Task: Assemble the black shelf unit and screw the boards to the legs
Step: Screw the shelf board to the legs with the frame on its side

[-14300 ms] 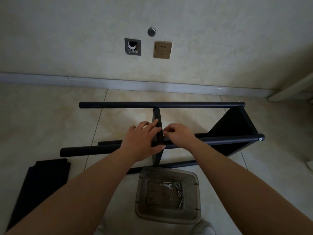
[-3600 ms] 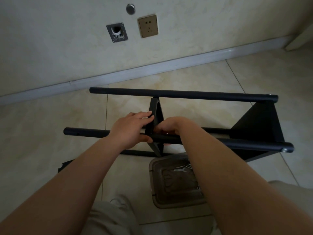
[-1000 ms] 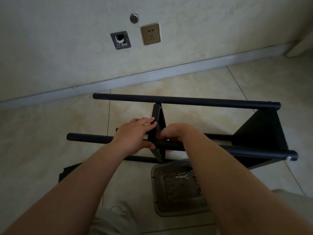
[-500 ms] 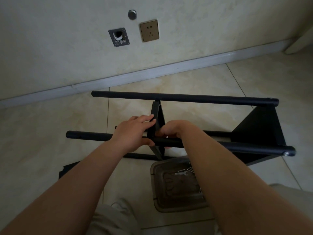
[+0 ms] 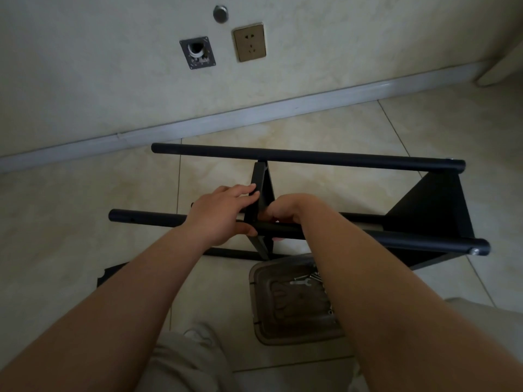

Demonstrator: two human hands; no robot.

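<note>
So the shelf frame is lying on its side on the tile floor (image 5: 353, 131), legs running left-right, and the middle board (image 5: 264, 188) is standing edge-on between the far leg (image 5: 325, 159) and the near leg (image 5: 382, 237). Everything is hinging on that board-to-near-leg joint, which is sitting right between both hands. The left hand (image 5: 223, 215) is bracing the board's left face with straight fingers, thumb tucked against the leg. The right hand (image 5: 285, 212) is curling in just right of the board at the joint (probably working a screw, but I can't actually see what it's pinching). The right hand is the nearer one to the screw tub (image 5: 294, 302). Compared with half a second ago, hardly anything is changing; both hands are staying put and only the view is shifting slightly.
</note>
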